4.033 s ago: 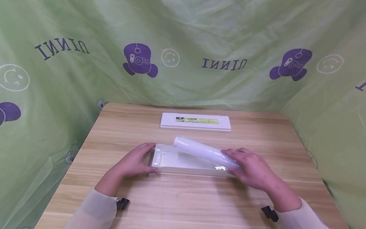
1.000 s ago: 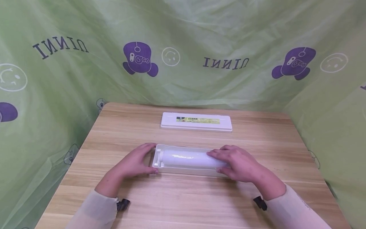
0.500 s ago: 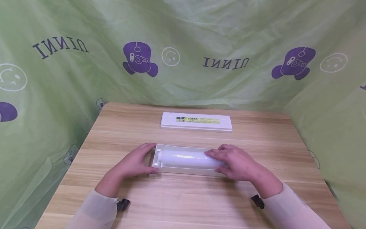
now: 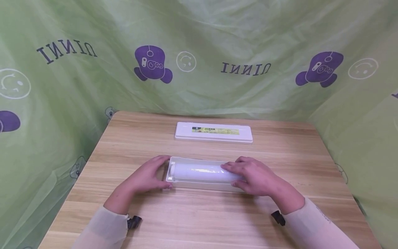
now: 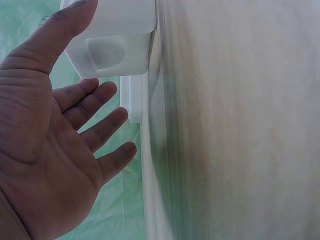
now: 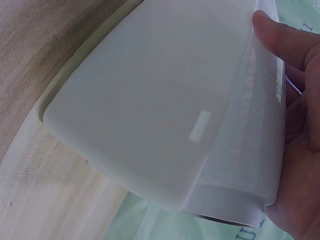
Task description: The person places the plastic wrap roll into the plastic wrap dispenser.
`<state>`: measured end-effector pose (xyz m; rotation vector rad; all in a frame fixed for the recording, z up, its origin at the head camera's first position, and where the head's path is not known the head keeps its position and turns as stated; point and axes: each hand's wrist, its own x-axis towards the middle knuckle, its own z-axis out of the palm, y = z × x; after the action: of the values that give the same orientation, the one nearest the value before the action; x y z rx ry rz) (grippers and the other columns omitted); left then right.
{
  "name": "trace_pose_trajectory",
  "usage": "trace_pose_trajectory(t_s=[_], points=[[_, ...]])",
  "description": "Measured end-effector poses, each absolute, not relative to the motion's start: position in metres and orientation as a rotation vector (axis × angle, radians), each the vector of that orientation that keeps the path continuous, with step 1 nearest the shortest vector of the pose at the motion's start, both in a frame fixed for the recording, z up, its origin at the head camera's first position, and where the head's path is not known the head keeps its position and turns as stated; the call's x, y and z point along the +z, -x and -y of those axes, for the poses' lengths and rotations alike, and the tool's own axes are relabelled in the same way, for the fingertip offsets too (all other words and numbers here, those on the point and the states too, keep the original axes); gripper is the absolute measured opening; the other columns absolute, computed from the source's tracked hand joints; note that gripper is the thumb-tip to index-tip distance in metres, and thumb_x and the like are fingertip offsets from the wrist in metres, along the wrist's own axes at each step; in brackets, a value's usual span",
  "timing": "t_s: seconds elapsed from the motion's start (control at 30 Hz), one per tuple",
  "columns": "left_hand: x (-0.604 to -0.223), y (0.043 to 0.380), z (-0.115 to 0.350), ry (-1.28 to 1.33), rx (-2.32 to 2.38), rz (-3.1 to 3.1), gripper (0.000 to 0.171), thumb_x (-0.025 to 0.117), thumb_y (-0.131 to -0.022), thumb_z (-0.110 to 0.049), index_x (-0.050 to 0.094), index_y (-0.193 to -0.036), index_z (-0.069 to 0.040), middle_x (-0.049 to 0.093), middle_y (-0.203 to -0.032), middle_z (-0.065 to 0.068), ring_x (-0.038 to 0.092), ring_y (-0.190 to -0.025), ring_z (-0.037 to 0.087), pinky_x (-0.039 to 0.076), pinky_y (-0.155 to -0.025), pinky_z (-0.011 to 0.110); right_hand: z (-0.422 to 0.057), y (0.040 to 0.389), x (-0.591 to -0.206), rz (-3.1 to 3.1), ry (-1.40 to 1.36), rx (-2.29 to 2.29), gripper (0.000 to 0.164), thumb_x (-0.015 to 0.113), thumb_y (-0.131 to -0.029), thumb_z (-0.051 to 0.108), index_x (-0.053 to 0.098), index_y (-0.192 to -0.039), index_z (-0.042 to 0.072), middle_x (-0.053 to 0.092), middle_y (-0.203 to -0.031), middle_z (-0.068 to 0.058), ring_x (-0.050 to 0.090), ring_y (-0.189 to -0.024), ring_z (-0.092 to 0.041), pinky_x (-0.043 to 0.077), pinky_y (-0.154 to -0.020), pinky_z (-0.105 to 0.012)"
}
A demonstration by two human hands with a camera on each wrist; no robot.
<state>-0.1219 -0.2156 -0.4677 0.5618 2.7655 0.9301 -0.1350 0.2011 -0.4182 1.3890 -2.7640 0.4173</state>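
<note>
A roll of cling film [image 4: 199,172] lies lengthwise in a long white plastic box [image 4: 199,185]. My right hand [image 4: 255,177] grips the roll near its right end, thumb on the near side. In the right wrist view, that end of the roll [image 6: 237,170] sticks up past the rim of the box [image 6: 135,100], so the roll tilts. My left hand [image 4: 147,177] holds the box's left end between thumb and index finger, across its width. Seen from the left wrist, the other fingers spread behind the box [image 5: 105,52]. My right hand hides the box's right end.
Behind the box lies a white lid [image 4: 214,133] with a yellow-green printed label, near the far edge of the wooden table [image 4: 199,221]. Green patterned cloth [image 4: 211,93] hangs around the back and sides of the table.
Earlier my right hand held the roll slanted with its left end raised; that end now sits down inside the box. In the last second, the roll and right hand shifted slightly left. My left hand stayed put.
</note>
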Motion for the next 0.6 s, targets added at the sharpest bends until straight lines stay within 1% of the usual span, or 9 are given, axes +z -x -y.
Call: trace_pose_trajectory(t_s=[0.27,0.4,0.6], points=[[-0.4676,0.1215,0.2156,-0.565,0.919,-2.768,0.111,0.092,-0.069,-0.055,0.044,-0.157,-0.009,0.049,-0.156,0.011,0.044,-0.145,0.035,0.035,-0.121,0.055,-0.1981,0.1361,-0.4189,2.742,-1.408,0.436,0.065,0.085,-0.086,0.029,0.062,-0.146,0.019,0.068,-0.137,0.002,0.065,-0.111,-0.018,0.058,-0.092,-0.041],[-0.4681,0.122,0.2157,-0.56,0.916,-2.763,0.111,0.092,-0.07,-0.057,0.043,-0.157,-0.009,0.049,-0.156,0.011,0.044,-0.145,0.035,0.035,-0.121,0.054,-0.1975,0.1363,-0.4186,2.758,-1.414,0.446,0.064,0.084,-0.087,0.03,0.062,-0.146,0.017,0.067,-0.138,0.002,0.065,-0.111,-0.019,0.058,-0.092,-0.041],[-0.4682,0.1225,0.2156,-0.552,0.913,-2.76,0.111,0.092,-0.07,-0.058,0.043,-0.157,-0.01,0.048,-0.157,0.01,0.043,-0.145,0.034,0.035,-0.121,0.054,-0.1972,0.1385,-0.4186,2.799,-1.415,0.435,0.063,0.082,-0.088,0.029,0.062,-0.146,0.018,0.066,-0.139,0.005,0.064,-0.112,-0.018,0.057,-0.093,-0.041]])
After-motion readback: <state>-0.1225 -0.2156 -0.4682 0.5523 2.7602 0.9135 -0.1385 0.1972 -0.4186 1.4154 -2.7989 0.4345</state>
